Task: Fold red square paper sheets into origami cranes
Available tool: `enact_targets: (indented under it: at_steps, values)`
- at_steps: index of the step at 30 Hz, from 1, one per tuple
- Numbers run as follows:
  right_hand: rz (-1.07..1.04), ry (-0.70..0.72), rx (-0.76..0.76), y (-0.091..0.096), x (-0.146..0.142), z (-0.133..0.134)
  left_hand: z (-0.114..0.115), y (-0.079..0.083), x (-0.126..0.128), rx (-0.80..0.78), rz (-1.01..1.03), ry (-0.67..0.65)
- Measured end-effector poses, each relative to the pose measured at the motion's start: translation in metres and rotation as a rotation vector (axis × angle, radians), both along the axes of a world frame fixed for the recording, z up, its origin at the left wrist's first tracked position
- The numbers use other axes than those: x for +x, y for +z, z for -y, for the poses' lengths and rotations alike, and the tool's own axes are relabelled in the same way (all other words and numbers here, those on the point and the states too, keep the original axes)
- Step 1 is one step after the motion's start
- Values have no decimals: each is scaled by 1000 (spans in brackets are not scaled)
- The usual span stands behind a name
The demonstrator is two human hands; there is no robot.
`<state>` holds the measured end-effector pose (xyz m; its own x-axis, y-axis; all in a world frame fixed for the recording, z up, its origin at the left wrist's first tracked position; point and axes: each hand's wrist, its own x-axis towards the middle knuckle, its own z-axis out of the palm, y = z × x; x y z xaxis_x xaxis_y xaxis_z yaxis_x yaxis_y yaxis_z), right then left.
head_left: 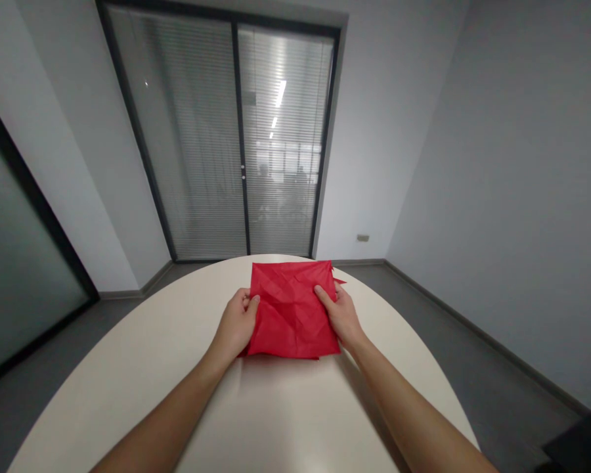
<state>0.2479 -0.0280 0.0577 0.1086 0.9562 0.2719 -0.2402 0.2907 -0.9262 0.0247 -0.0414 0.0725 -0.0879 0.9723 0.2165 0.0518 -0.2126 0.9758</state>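
Between my two hands is a folded piece of red fabric, roughly square, with crease lines across its face and layers showing at the lower edge. My left hand pinches its left edge, thumb in front and fingers curled behind. At the right edge my right hand grips it the same way, with the thumb lying on the front. A small pointed red tip sticks out beyond the upper right corner. The fabric is held up over the white table, tilted toward me; its back is hidden.
The round-edged table spreads on both sides of my forearms. Beyond it stand a dark-framed glass partition with blinds and a pale wall with a socket plate. A dark object sits at the lower right, beside the table.
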Motion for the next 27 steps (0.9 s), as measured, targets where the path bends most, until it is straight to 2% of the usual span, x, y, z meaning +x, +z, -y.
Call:
enact_targets:
  at_steps: [3, 5, 8, 11, 15, 18, 21, 22, 24, 27]
  values:
    - [-13, 130, -19, 2, -2, 3, -8, -4, -7, 82, -90, 76]
    - [-5, 154, 3, 2, -1, 2, -11, -1, -13, 80, -59, 27]
    - [79, 53, 110, 5, 6, -1, -11, 12, -22, 105, -71, -86]
    - [215, -98, 252, 11, 15, -2, -8, 27, -29, 163, -160, -7]
    - [346, -114, 380, 15, 19, 2, -8, 31, -35, 208, -76, -20]
    - [498, -61, 375, 4, 15, 1, -18, 19, -39, 151, 116, -31]
    - [619, -14, 331, -16, 10, -4, -32, 0, -44, -87, 328, -34]
    - [646, 20, 320, -23, 9, -6, -35, -8, -46, -146, 342, -60]
    - [692, 95, 296, -34, 9, -8, -41, -22, -49, -177, 221, -46]
    - [859, 142, 297, -43, 11, -11, -45, -39, -51, -117, -141, -49]
